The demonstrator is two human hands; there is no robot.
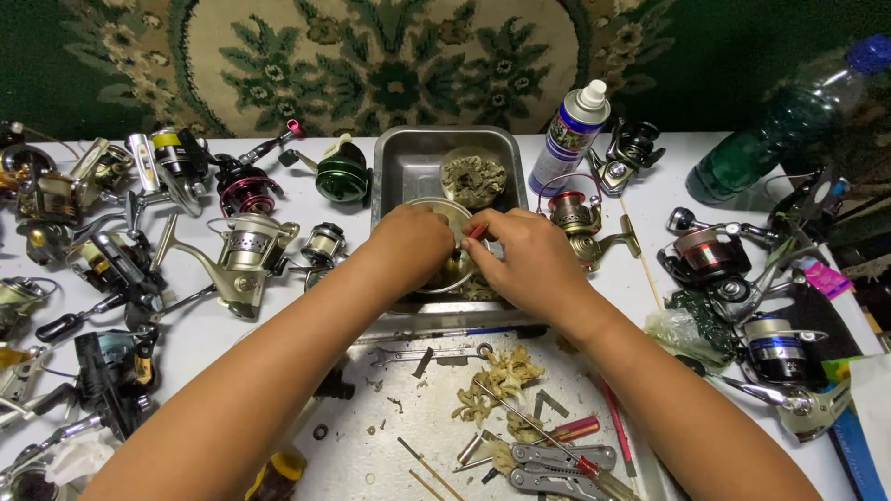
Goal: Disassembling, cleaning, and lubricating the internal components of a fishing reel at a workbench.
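**Two hands busy over the steel tray**

Both hands meet above the rectangular stainless-steel tray [397, 158] at twelve o'clock on the white table [650, 186]. The left hand [411, 243] curls around a round, shallow brass-coloured metal part [447, 269]; the right hand [524, 264] pinches a slim red-tipped tool [476, 231] against it. The part looks dull and greasy, so it could slip and drop into the tray. The white spray can [568, 137] at one o'clock stands near enough for a wrist to topple
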